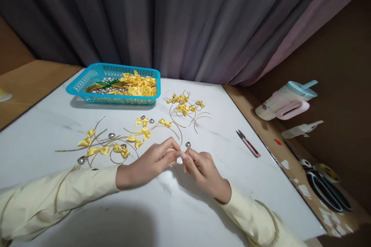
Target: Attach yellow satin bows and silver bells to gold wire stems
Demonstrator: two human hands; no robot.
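Observation:
My left hand and my right hand meet over the white table, fingertips touching in a pinch. What sits between them is too small and covered to make out. A thin gold cord curves down to just behind my left fingertips; I cannot tell whether it is held. Just beyond my right fingers is a silver heart charm. Left of my left hand lie yellow satin bows among gold cords, with silver heart charms between them. Farther back is a cluster of bows with looped cords.
A blue plastic basket at the back left holds yellow bows, silver charms and a green-tied cord bundle. Pink-handled thread snips lie to the right. Along the right edge are a lidded cup, a small white bottle and black-handled scissors.

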